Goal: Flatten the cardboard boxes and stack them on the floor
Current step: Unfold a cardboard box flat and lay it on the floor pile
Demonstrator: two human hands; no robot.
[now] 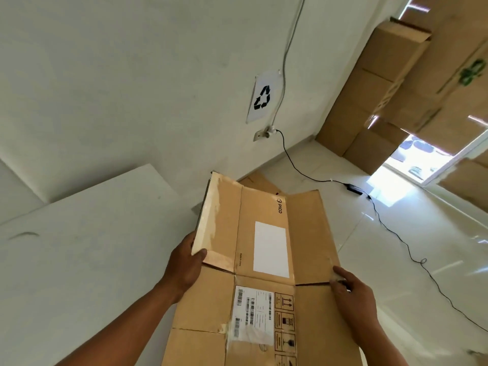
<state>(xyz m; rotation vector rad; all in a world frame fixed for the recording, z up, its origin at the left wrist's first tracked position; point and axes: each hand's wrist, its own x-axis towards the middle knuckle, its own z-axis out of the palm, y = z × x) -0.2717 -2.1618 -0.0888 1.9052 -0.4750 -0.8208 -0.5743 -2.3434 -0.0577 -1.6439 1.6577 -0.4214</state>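
In the head view we face a white wall (132,88) carrying a white sheet with a black recycling symbol (261,97). Just below the sheet is a wall socket (264,133). A thin black cable (381,220) runs from it across the glossy white tiled floor (449,247), passing through a small black adapter (353,189). A large flat white board (92,207) fills the lower left.

At the right stands a stack of brown cardboard boxes (369,101). The top 1 has a flap lifted, and we cannot see what any of them hold.

We hold the flattened brown cardboard box (306,233) in the air between us and the wall, with 1 blank white label and 1 printed shipping label facing us. Our left hand (184,265) grips its left flap, thumb on top. Our right hand (353,291) pinches the right edge at the slit between flap and panel. Its fingers go under the cardboard, out of sight.

Behind the held box, 1 more piece of flat brown cardboard (260,182) lies on the floor by the wall, mostly hidden. The frame's bottom edge cuts off the near end of the held box.
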